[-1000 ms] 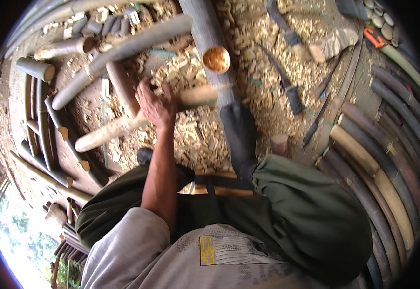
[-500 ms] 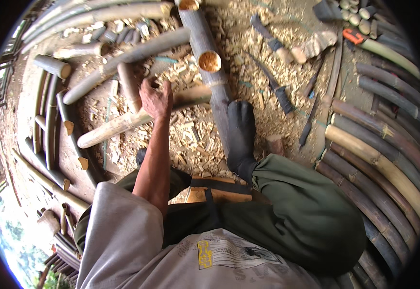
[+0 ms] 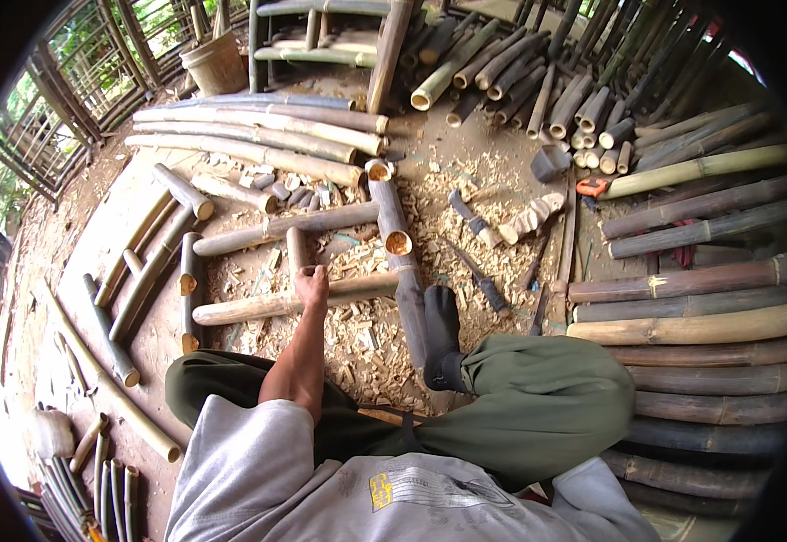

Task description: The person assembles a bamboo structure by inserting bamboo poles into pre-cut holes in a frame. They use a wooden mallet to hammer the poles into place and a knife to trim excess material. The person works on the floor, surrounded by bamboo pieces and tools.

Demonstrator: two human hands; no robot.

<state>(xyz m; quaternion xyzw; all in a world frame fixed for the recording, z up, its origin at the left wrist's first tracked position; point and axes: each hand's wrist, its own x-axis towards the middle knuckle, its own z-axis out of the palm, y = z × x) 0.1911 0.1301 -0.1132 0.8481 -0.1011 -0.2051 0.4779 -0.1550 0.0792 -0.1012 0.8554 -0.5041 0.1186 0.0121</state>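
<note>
My left hand (image 3: 311, 284) is closed at the near end of a short bamboo piece (image 3: 296, 242), its fingers curled around that end. The short piece stands between two longer bamboo poles: the far pole (image 3: 276, 230) and the near pole (image 3: 240, 309). Both poles meet a thicker dark bamboo post (image 3: 406, 294) on their right. Two round cut openings, one a notch (image 3: 398, 242), show orange-brown insides on that post. My foot in a black split-toe sock (image 3: 442, 330) rests against the post. My right hand is out of view.
Wood chips (image 3: 357, 339) cover the ground around the frame. To the right lie a sheathless blade with a dark handle (image 3: 491, 291), another hatchet-like tool (image 3: 475, 219) and an orange-handled saw (image 3: 592, 187). Bamboo poles (image 3: 683, 329) are stacked at right; a bucket (image 3: 213, 65) stands far left.
The view has tilted up, showing more of the far stacks and fence. My left hand has gone from loosely curled beside the short bamboo piece to closed at its near end.
</note>
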